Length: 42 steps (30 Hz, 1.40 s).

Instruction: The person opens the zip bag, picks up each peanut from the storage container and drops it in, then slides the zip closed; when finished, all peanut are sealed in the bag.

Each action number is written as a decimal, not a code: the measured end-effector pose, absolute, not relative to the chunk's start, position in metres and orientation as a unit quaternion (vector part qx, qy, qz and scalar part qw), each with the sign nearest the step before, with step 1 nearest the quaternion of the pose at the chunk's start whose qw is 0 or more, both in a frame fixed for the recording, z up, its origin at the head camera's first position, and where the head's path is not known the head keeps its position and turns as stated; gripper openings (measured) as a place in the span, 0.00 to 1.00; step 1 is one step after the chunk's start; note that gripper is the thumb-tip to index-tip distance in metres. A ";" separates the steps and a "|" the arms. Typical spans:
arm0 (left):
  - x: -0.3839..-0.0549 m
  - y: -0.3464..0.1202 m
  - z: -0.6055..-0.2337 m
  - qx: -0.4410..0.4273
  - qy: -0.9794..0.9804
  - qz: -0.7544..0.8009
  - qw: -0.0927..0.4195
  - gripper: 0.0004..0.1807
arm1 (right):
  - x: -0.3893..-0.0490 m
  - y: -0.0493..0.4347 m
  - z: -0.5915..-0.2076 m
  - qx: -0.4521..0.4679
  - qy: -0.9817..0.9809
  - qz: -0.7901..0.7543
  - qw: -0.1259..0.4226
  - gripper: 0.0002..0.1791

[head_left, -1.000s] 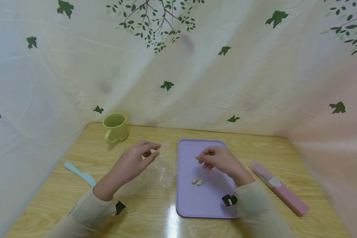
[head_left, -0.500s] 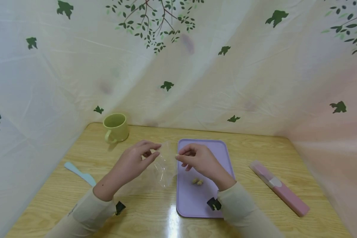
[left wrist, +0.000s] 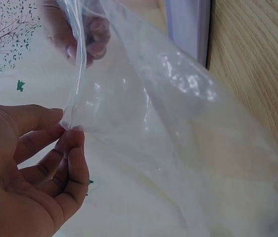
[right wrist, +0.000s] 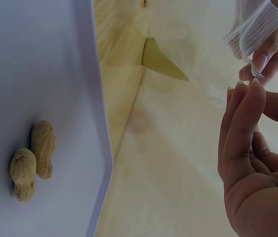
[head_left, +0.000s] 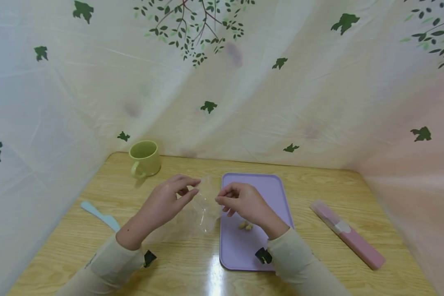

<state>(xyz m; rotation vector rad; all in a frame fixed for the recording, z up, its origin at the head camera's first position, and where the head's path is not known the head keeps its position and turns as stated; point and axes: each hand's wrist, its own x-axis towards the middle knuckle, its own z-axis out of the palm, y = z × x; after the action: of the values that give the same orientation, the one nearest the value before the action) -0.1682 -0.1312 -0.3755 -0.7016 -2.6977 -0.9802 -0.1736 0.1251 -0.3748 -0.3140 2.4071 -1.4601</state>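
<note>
My left hand [head_left: 164,201] pinches the edge of a clear plastic bag [head_left: 203,211] between thumb and fingertips, left of a lilac tray [head_left: 240,253]. The bag hangs down beside the tray; a ribbed strip runs along its mouth in the right wrist view. Above the tray's left side, my right hand [head_left: 244,203] has thumb and fingertips together at the other end of that bag edge [right wrist: 257,74], apparently pinching it. Two unshelled peanuts [right wrist: 44,148] lie close together on the tray beneath my right hand. The bag's see-through film leaves its outline hard to follow.
A green mug [head_left: 148,160] stands at the back left of the wooden table [head_left: 181,267]. A light blue plastic knife [head_left: 98,214] lies beside my left forearm. To the tray's right lies a long pink case [head_left: 362,246]. A leaf-printed curtain [head_left: 244,123] encloses the table.
My right hand has moved left from over the tray's middle to the bag's edge, then sunk slightly. My left hand keeps its place on the bag.
</note>
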 end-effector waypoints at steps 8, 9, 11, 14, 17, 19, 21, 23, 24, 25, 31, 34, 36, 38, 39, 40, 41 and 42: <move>-0.168 -0.130 -0.375 -0.234 -0.910 -0.330 0.095 0.16 | -0.175 0.132 -0.373 -0.103 0.840 -0.511 0.148 0.11; -0.168 -0.130 -0.375 -0.234 -0.910 -0.330 0.095 0.16 | -0.176 0.133 -0.372 -0.103 0.839 -0.514 0.146 0.11; -0.169 -0.130 -0.374 -0.232 -0.910 -0.331 0.094 0.16 | -0.176 0.137 -0.369 -0.097 0.838 -0.517 0.143 0.13; -0.169 -0.130 -0.374 -0.232 -0.909 -0.333 0.094 0.15 | -0.178 0.144 -0.366 -0.085 0.836 -0.523 0.140 0.14; -0.169 -0.130 -0.373 -0.233 -0.909 -0.334 0.093 0.16 | -0.179 0.154 -0.366 -0.077 0.837 -0.523 0.139 0.15; -0.169 -0.130 -0.373 -0.233 -0.909 -0.333 0.093 0.16 | -0.181 0.162 -0.368 -0.076 0.838 -0.522 0.138 0.15; -0.169 -0.130 -0.373 -0.233 -0.909 -0.334 0.092 0.16 | -0.182 0.169 -0.370 -0.075 0.839 -0.520 0.142 0.14; -0.169 -0.130 -0.373 -0.235 -0.908 -0.334 0.092 0.16 | -0.183 0.176 -0.373 -0.073 0.839 -0.518 0.149 0.12; -0.169 -0.130 -0.373 -0.235 -0.908 -0.335 0.092 0.16 | -0.183 0.180 -0.374 -0.073 0.840 -0.515 0.153 0.12; -0.169 -0.130 -0.373 -0.235 -0.907 -0.336 0.093 0.16 | -0.184 0.183 -0.376 -0.072 0.842 -0.511 0.157 0.12; -0.168 -0.130 -0.373 -0.233 -0.908 -0.336 0.095 0.16 | -0.186 0.197 -0.386 -0.081 0.848 -0.490 0.186 0.12; -0.168 -0.130 -0.373 -0.233 -0.908 -0.335 0.096 0.16 | -0.187 0.202 -0.392 -0.079 0.852 -0.476 0.202 0.11; -0.168 -0.130 -0.373 -0.233 -0.908 -0.333 0.096 0.16 | -0.187 0.205 -0.396 -0.074 0.855 -0.467 0.214 0.10; -0.168 -0.130 -0.373 -0.234 -0.909 -0.332 0.097 0.15 | -0.187 0.207 -0.400 -0.071 0.858 -0.458 0.222 0.10; -0.168 -0.130 -0.373 -0.234 -0.909 -0.331 0.097 0.15 | -0.188 0.208 -0.402 -0.070 0.858 -0.455 0.226 0.10; -0.168 -0.130 -0.373 -0.234 -0.909 -0.331 0.098 0.15 | -0.188 0.209 -0.404 -0.069 0.859 -0.453 0.228 0.09; -0.168 -0.130 -0.373 -0.235 -0.908 -0.332 0.098 0.15 | -0.188 0.210 -0.406 -0.067 0.860 -0.451 0.231 0.09; -0.168 -0.130 -0.373 -0.235 -0.908 -0.332 0.099 0.15 | -0.188 0.211 -0.408 -0.066 0.859 -0.450 0.233 0.09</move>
<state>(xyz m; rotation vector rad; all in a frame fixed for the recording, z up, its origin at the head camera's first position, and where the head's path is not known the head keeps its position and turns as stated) -0.1683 -0.1304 -0.3734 -0.6959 -2.6862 -0.9827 -0.1879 0.2108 -0.4081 -0.1825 2.3611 -1.2371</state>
